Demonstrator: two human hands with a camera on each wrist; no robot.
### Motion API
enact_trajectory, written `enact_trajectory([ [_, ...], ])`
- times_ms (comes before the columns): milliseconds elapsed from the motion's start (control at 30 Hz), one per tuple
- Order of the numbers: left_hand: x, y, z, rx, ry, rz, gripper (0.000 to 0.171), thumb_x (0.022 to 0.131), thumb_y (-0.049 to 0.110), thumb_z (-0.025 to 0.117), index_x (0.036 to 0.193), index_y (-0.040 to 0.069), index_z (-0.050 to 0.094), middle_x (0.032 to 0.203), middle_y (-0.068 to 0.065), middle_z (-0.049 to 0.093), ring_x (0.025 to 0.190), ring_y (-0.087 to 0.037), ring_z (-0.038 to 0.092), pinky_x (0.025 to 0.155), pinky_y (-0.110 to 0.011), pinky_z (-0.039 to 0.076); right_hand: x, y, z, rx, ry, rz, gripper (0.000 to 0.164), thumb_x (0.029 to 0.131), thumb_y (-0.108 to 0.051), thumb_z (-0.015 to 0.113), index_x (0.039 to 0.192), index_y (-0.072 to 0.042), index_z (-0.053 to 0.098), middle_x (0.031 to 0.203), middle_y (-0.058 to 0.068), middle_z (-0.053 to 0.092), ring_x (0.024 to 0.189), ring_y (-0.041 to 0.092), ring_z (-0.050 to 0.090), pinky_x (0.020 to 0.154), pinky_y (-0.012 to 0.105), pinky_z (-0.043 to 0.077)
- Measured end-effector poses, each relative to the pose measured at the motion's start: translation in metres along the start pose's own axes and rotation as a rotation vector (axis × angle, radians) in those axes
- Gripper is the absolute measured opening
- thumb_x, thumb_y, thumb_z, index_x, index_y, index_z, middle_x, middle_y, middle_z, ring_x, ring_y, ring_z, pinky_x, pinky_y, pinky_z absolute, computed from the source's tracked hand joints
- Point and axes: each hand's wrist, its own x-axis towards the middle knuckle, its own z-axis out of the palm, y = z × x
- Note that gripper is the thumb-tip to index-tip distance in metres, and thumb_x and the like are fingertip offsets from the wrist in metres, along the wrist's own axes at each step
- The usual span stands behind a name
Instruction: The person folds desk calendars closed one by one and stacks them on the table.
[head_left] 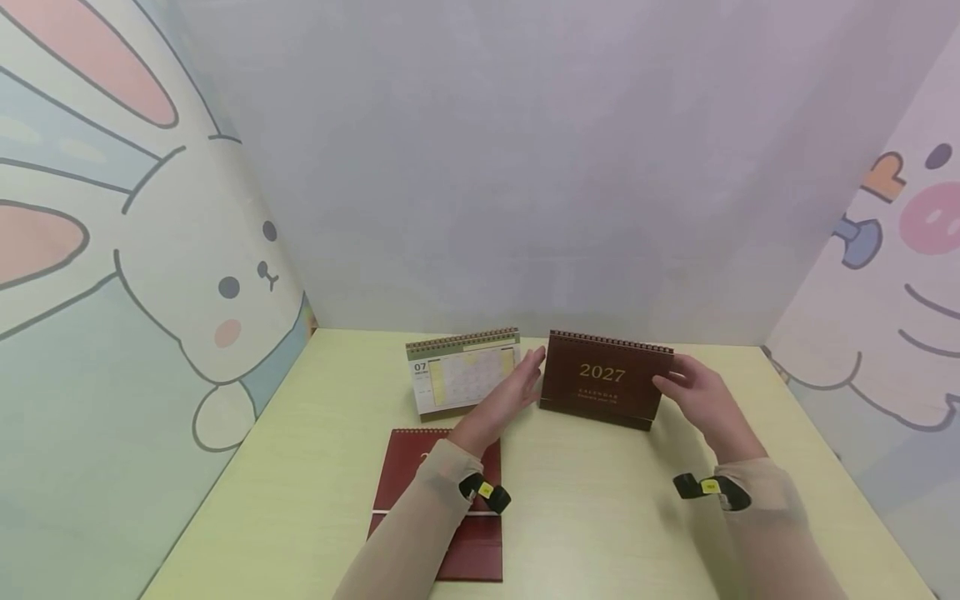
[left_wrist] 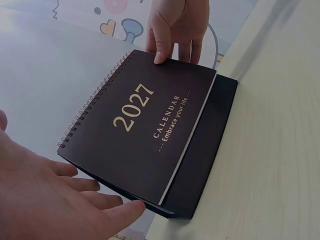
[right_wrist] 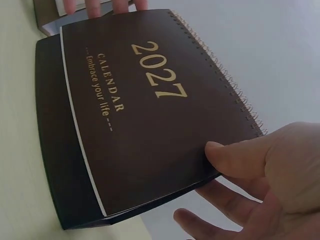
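Note:
A dark brown 2027 desk calendar point(head_left: 606, 379) stands upright on the table, spiral binding on top. My right hand point(head_left: 701, 400) holds its right edge, the thumb on the front cover and fingers behind, as the right wrist view shows. At the calendar's left edge is my left hand point(head_left: 504, 402), fingers straight; in the left wrist view the fingertips point(left_wrist: 132, 209) lie along that edge. Left of it stands a second desk calendar point(head_left: 468, 375) with a month page marked 07. A red calendar point(head_left: 476, 546) lies flat nearer me, partly hidden under my left forearm.
The pale table point(head_left: 585, 517) ends at a plain grey wall point(head_left: 510, 167) behind the calendars. Side walls carry a cartoon rabbit point(head_left: 187, 275) on the left and a pig point(head_left: 900, 275) on the right.

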Motion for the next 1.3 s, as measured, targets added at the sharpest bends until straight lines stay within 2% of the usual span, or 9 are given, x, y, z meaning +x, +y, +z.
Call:
enact_trajectory([
  [267,-0.001,0.002,0.000,0.002,-0.002,-0.004,0.091,0.121,0.079,0.018,0.192,0.024,0.005,0.202,0.005,0.000,0.190,-0.028,0.005,0.153,-0.059,0.019,-0.001,0.001,0.004,-0.013,0.029,0.029,0.057,0.124,-0.015,0.059,0.174,0.006,0.042,0.184,0.039,0.040,0.170,0.065,0.043,0.131,0.088,0.041],
  [500,-0.001,0.000,0.000,0.004,0.004,-0.015,0.094,0.120,0.082,0.019,0.192,0.024,0.005,0.202,0.005,0.001,0.190,-0.028,0.004,0.153,-0.059,0.019,-0.003,0.000,0.005,-0.058,0.068,0.017,0.049,0.123,-0.015,0.063,0.166,0.007,0.052,0.177,0.041,0.050,0.163,0.064,0.054,0.121,0.079,0.055],
  [633,-0.001,0.001,0.000,0.011,0.012,-0.023,0.092,0.120,0.081,0.020,0.192,0.025,0.006,0.202,0.006,0.001,0.190,-0.028,0.004,0.153,-0.060,0.018,-0.004,0.000,0.004,-0.091,0.093,-0.006,0.046,0.122,-0.016,0.066,0.161,0.007,0.057,0.171,0.041,0.057,0.158,0.064,0.060,0.112,0.066,0.061],
  [733,-0.001,0.001,0.000,0.025,0.020,-0.024,0.089,0.122,0.078,0.021,0.192,0.027,0.008,0.203,0.005,0.002,0.190,-0.028,0.005,0.153,-0.061,0.019,-0.004,-0.001,0.003,-0.110,0.114,-0.025,0.044,0.121,-0.017,0.068,0.158,0.006,0.060,0.167,0.041,0.061,0.154,0.063,0.064,0.101,0.049,0.063],
  [900,-0.001,0.001,0.000,0.072,0.041,-0.026,0.082,0.124,0.071,0.031,0.192,0.029,0.012,0.202,0.003,0.010,0.189,-0.036,0.016,0.151,-0.069,0.019,-0.006,-0.005,0.001,-0.114,0.155,-0.053,0.042,0.120,-0.017,0.070,0.155,0.006,0.064,0.164,0.038,0.065,0.151,0.058,0.068,0.088,0.022,0.054],
  [967,-0.001,0.000,0.000,0.089,0.061,-0.041,0.080,0.124,0.069,0.038,0.192,0.034,0.015,0.202,0.003,0.015,0.187,-0.038,0.021,0.151,-0.072,0.017,-0.007,-0.007,0.001,-0.117,0.178,-0.059,0.040,0.120,-0.018,0.070,0.152,0.004,0.066,0.163,0.036,0.068,0.145,0.049,0.075,0.087,0.018,0.053],
  [1033,-0.001,0.000,0.000,0.097,0.083,-0.054,0.078,0.123,0.067,0.043,0.191,0.038,0.018,0.201,0.003,0.018,0.187,-0.038,0.023,0.151,-0.073,0.016,-0.008,-0.010,0.001,-0.116,0.204,-0.061,0.036,0.120,-0.020,0.071,0.147,0.004,0.069,0.158,0.032,0.071,0.132,0.026,0.080,0.088,0.017,0.052],
  [1167,-0.001,-0.001,0.001,0.119,0.112,-0.057,0.078,0.123,0.064,0.049,0.191,0.037,0.021,0.201,0.001,0.021,0.188,-0.035,0.020,0.150,-0.073,0.017,-0.009,-0.014,0.002,-0.104,0.264,-0.057,0.028,0.119,-0.022,0.073,0.136,0.000,0.072,0.138,0.018,0.081,0.106,-0.017,0.062,0.089,0.018,0.052],
  [1300,-0.001,0.000,0.003,0.153,0.120,-0.044,0.079,0.124,0.057,0.052,0.191,0.029,0.020,0.201,-0.004,0.021,0.188,-0.038,0.020,0.149,-0.074,0.020,-0.011,-0.016,0.004,-0.089,0.318,-0.054,0.026,0.118,-0.020,0.075,0.134,0.000,0.074,0.125,0.010,0.083,0.095,-0.021,0.059,0.086,0.015,0.051],
])
